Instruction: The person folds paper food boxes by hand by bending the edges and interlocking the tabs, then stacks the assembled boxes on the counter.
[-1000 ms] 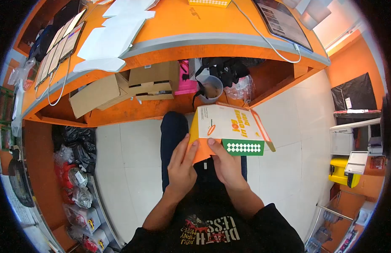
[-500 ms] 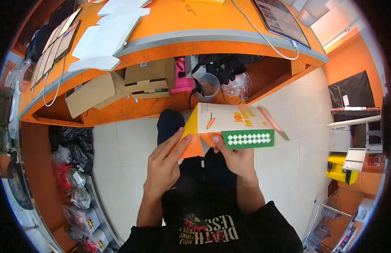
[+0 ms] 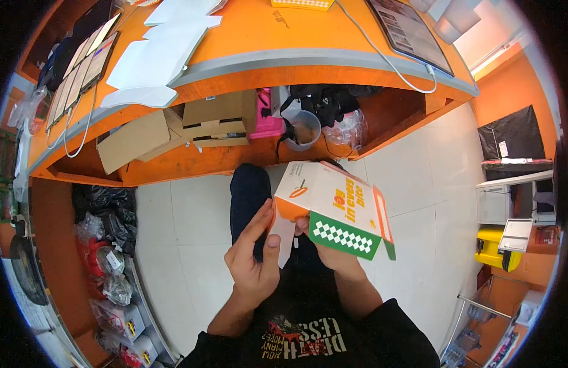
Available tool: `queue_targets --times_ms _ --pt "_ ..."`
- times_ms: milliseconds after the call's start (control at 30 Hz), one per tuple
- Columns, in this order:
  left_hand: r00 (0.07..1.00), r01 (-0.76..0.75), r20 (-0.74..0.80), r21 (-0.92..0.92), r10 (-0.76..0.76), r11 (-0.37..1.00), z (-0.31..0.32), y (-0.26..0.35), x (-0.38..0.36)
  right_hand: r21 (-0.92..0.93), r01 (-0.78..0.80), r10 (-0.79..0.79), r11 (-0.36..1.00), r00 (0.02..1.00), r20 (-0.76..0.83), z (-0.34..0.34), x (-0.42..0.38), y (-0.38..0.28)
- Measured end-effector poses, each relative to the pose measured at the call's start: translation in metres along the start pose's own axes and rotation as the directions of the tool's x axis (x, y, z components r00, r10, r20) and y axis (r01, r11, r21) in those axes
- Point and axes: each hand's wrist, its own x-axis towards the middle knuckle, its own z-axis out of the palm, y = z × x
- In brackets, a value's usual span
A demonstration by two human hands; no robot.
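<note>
A printed food box (image 3: 324, 190) of thin card, white with a green diamond-patterned side and yellow and orange parts, is tilted in front of my torso. Its lettering reads "joy in every bite". My right hand (image 3: 339, 260) grips it from below at the near end, most fingers hidden by the green side. At the left end, my left hand (image 3: 253, 264) has its fingers along the edge of a loose flap (image 3: 283, 238), with the thumb standing on the near side. Flaps stick out at both ends of the box.
Ahead stands an orange table (image 3: 253, 37) with white card sheets (image 3: 149, 61), phones (image 3: 87, 64) and a charging tablet (image 3: 412, 34). Its lower shelf holds cardboard boxes (image 3: 216, 116), a plastic tub (image 3: 304, 130) and black straps. Bagged goods (image 3: 115, 270) stand at left.
The box has turned so its printed top faces me more, and its right end has swung down toward me. My left hand has shifted slightly right and its thumb has come off the orange flap.
</note>
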Motion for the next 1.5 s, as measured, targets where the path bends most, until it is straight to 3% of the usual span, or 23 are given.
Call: queue_targets --times_ms 100,200,600,900,1200,1500 --pt "0.994 -0.109 0.024 0.195 0.107 0.975 0.000 0.008 0.005 0.180 -0.108 0.107 0.978 0.994 0.014 0.004 0.002 -0.010" --pt "0.997 -0.078 -0.014 0.164 0.082 0.983 -0.001 0.007 0.003 0.253 -0.147 0.149 0.956 0.989 0.012 0.007 0.001 -0.013" --pt "0.990 -0.130 0.070 0.184 0.119 0.974 -0.004 0.016 0.008 0.218 -0.098 0.110 0.971 0.993 -0.046 0.014 -0.007 -0.008" --pt "0.975 -0.210 0.143 0.375 0.168 0.903 -0.009 0.021 0.010 0.206 -0.094 0.109 0.974 0.992 -0.064 0.012 -0.009 -0.008" --pt "0.947 -0.320 0.188 0.442 0.262 0.838 -0.006 0.017 0.012 0.205 -0.093 0.113 0.974 0.990 -0.084 0.007 -0.008 -0.004" --pt "0.948 -0.249 0.280 0.363 0.150 0.898 -0.021 0.019 0.014 0.139 -0.074 0.093 0.988 0.986 -0.137 0.004 -0.014 0.005"
